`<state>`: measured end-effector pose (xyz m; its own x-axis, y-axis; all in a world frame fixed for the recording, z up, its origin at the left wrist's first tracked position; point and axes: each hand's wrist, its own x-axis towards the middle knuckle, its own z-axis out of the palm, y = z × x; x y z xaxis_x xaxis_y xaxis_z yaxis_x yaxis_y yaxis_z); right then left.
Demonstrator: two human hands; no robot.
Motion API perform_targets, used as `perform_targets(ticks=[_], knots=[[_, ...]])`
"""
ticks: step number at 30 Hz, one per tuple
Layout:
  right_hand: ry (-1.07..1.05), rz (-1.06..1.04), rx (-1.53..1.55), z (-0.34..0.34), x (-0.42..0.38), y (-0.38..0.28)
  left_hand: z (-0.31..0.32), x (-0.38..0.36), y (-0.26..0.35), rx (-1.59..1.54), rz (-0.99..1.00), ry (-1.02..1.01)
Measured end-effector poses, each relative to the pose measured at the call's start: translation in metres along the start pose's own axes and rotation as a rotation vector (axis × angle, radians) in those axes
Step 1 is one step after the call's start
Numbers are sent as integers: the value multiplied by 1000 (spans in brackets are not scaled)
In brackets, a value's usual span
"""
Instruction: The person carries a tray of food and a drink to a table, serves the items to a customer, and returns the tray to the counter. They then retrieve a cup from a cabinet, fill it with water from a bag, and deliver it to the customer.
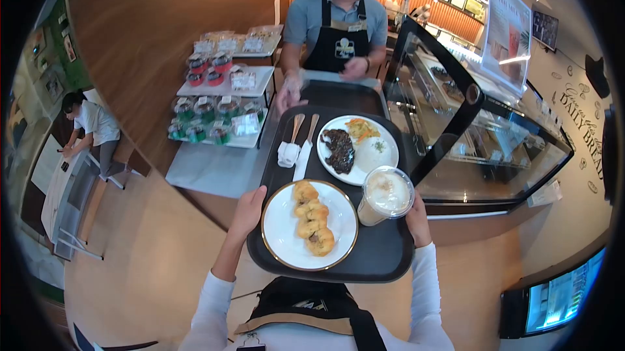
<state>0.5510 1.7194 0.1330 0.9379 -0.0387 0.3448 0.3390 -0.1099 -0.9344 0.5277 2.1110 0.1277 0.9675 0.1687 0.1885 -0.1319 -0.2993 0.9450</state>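
A dark serving tray (384,260) is held level in front of me by both hands. My left hand (247,213) is closed on its left edge, and my right hand (418,221) grips the right edge beside the cup. Nearest me, a gold-rimmed white plate (273,240) carries a twisted golden bread (311,217). Behind it, another white plate (355,178) bears dark sauced meat (340,150), shredded vegetables (362,130) and a white mound with green flecks. A lidded clear cup (387,196) holds a creamy drink. Cutlery (306,143) partly wrapped in white lies at the tray's back left.
Across the counter (208,169) stands a co-worker (338,32) in a dark apron, one hand near another dark tray (345,95). A glass display case (449,110) is at right. Tiered shelves (250,78) hold packaged sweets. A person (96,123) leans over a table at far left.
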Motion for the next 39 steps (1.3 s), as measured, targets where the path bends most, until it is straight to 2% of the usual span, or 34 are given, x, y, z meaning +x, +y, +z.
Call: perform_targets(ticks=[3, 9, 13, 14, 15, 19, 20, 23, 24, 26, 28, 31, 36, 38, 39], knots=[[-2, 25, 106, 0, -16, -10, 0, -13, -8, -67, 15, -4], [-9, 0, 91, -8, -52, -13, 10, -55, -5, -269, -54, 0], [-42, 8, 174, -16, -81, -6, 10, -89, -6, -265, -54, 19], [-48, 5, 200, -17, -86, -4, 6, -90, -27, -207, -58, -13], [-93, -73, 231, -27, -61, 10, 29, -82, -33, -224, -9, 38], [-90, -7, 242, -32, -75, 13, 39, -115, -17, -203, -70, 82], [-83, -62, 161, -34, -78, 13, 41, -121, -13, -190, -77, 102], [-128, -139, 178, -44, -59, 28, 58, -114, -23, -208, -17, 146], [-131, -95, 244, -43, -61, 21, 54, -112, -27, -127, -21, 136], [-122, -80, 227, -43, -63, 18, 50, -104, -39, -176, -4, 117], [-109, -106, 198, -41, -55, 17, 45, -95, -36, -172, -13, 87], [-109, -24, 183, -38, -52, 3, 39, -95, -11, -198, -27, 72], [-47, 17, 30, -21, -25, 5, 18, -53, -5, -83, -45, 47], [39, -27, -248, -9, -14, 14, 9, -28, -9, 1, -45, 31], [83, -53, -386, -3, -9, 16, 10, -16, -16, 31, 42, 60]])
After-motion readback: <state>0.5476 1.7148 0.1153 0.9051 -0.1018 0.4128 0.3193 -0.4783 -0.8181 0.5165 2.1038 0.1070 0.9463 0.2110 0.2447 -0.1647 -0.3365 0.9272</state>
